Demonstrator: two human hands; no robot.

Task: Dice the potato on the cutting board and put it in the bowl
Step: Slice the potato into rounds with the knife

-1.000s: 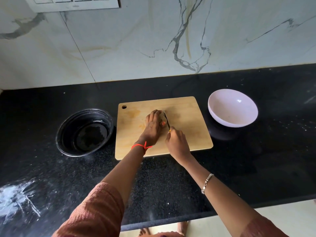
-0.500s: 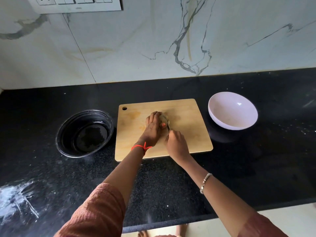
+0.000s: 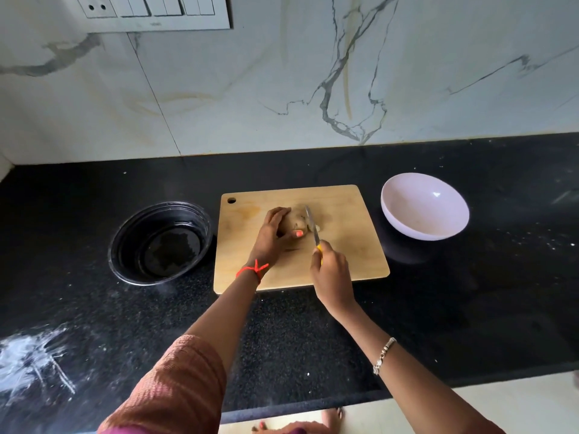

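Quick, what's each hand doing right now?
Left hand: holds the potato on the cutting board.
Right hand: grips the knife.

Soft diffuse light, moderate level. Marble wall (image 3: 282, 73) evenly lit, no hot spots. Small specular spot inside white bowl (image 3: 407, 220). Bowl shadow falls toward 7 o'clock on black counter (image 3: 313, 339); source probably at 1 o'clock. Faint counter sheen at 3 o'clock edge. Wide-angle bowing at frame edges. Knife blade (image 3: 310, 219) slightly smeared.

On the black counter (image 3: 313, 339) a cutting board (image 3: 351, 245) is laid beneath the left hand (image 3: 272, 233) and right hand (image 3: 332, 274); a black bowl (image 3: 131, 239) is set left of them, a white bowl (image 3: 419, 211) to their right
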